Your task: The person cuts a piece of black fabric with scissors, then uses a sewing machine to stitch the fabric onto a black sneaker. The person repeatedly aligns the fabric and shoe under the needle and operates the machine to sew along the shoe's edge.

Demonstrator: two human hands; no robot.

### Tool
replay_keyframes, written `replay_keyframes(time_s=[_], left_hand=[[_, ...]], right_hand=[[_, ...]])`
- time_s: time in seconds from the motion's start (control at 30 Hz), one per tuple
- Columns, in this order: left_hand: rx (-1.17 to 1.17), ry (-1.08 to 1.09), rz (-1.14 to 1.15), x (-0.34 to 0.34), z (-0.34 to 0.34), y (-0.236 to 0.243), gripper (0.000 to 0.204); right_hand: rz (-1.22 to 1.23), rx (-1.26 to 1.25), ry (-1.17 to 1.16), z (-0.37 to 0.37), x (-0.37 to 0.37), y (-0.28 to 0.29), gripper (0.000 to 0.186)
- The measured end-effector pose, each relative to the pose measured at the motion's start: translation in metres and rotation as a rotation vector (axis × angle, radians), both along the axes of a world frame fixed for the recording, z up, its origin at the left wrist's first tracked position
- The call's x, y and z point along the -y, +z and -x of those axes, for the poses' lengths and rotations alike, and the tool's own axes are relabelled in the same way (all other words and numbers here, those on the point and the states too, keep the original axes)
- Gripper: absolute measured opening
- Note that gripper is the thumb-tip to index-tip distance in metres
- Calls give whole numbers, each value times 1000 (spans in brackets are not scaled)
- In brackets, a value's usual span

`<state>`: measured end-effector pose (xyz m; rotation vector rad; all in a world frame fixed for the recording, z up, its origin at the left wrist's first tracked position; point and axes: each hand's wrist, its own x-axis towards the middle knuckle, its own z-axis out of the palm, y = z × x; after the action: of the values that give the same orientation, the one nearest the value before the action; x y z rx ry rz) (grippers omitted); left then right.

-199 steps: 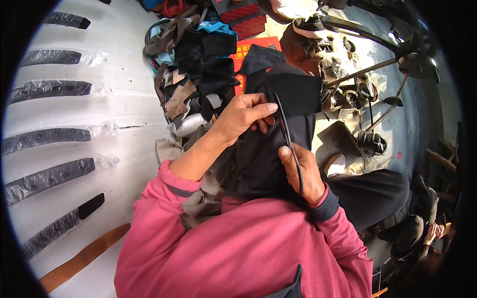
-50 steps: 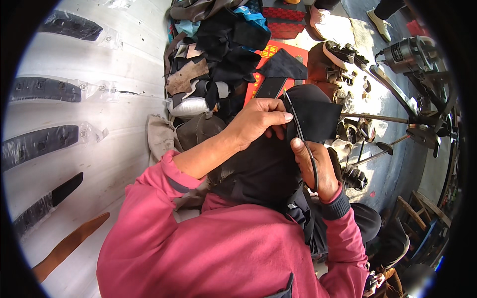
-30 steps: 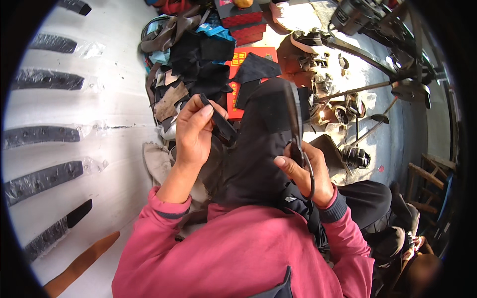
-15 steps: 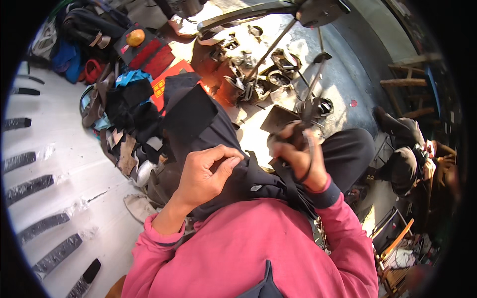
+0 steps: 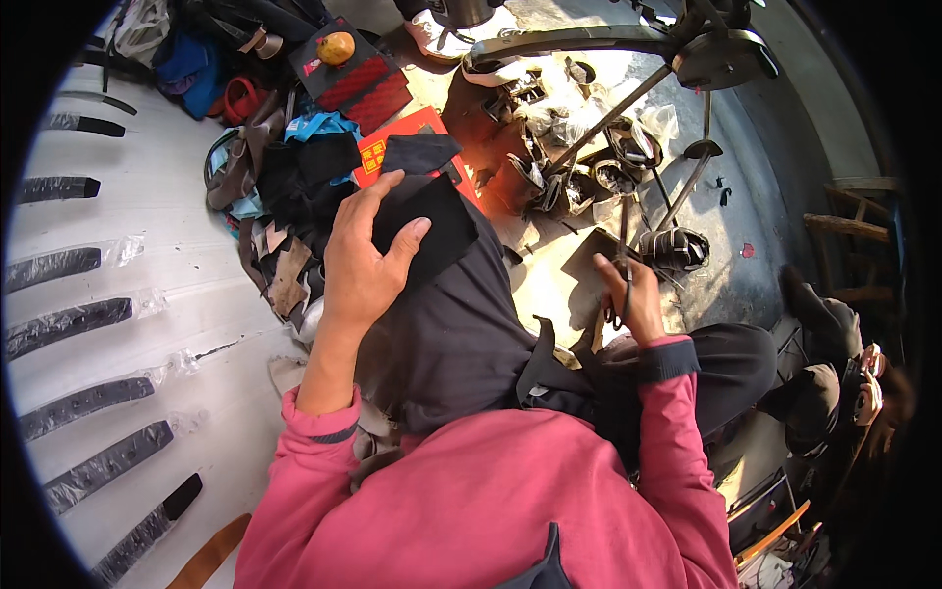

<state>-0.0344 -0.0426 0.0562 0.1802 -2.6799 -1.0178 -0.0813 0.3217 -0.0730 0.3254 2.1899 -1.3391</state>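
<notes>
My left hand (image 5: 365,250) is over a black, square-cut piece of sheet material (image 5: 446,236) lying on my left thigh. Its thumb and fingers are spread apart, and whether they touch the sheet I cannot tell. A smaller dark piece (image 5: 420,153) lies just beyond, partly over a red box (image 5: 432,123). On the right, my right hand (image 5: 640,299) is closed around the handles of a pair of scissors (image 5: 623,231), whose blades point away from me. A black strap-like strip (image 5: 538,363) lies in my lap.
Shoes and bits of plastic (image 5: 574,147) cover the floor ahead beneath a metal stand (image 5: 726,59). Scraps and bags are heaped at the left, by a white surface (image 5: 186,285) bearing several black strips in clear film. Another person's shoes (image 5: 442,39) are at the top.
My left hand has moved forward from my lap to the black sheet, its pinched fingers opening. My right hand, blurred earlier, now shows the scissors clearly. The whole view has shifted.
</notes>
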Motion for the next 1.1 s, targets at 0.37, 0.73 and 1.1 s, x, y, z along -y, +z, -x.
replay_keyframes(time_s=[0.37, 0.73, 1.1], left_hand=[[91, 14, 29, 17, 3, -6, 34], [54, 83, -65, 21, 8, -15, 27], [75, 176, -759, 60, 33, -38, 20]], right_hand=[[-479, -260, -238, 106, 34, -249, 39], [-370, -524, 0, 119, 54, -199, 60], [254, -140, 38, 31, 125, -72, 37]])
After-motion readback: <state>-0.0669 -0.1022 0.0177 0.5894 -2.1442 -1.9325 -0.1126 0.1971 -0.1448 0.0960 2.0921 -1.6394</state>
